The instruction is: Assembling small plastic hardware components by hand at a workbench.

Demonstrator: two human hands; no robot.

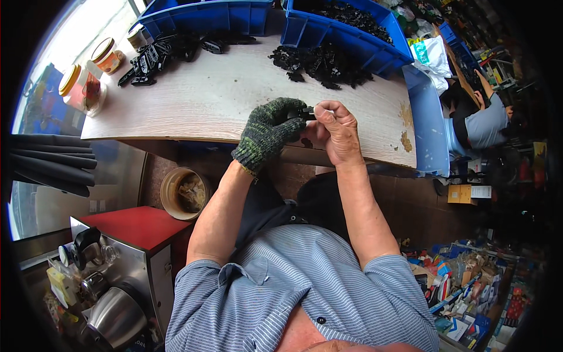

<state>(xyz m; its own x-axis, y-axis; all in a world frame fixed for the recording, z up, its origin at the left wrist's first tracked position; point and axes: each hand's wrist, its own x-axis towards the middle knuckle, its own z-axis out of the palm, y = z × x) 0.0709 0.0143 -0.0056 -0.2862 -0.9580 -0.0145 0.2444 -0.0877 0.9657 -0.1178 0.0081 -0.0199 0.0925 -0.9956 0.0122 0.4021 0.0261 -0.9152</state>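
Note:
Just above the near edge of a pale wood-grain table, my two hands meet. My left hand, in a dark green knitted glove, is closed on a small black plastic part. The bare right hand pinches that part's right end between thumb and finger. Most of the part is hidden by the fingers, so its exact kind cannot be made out. Beyond my hands, at the far right, lies a loose heap of small black pieces. Longer black plastic parts are piled at the far left.
Two blue bins stand along the back; the right one holds black pieces. Lidded jars line the left edge. A bucket stands on the floor below. Another person is at the right, beyond a blue tray.

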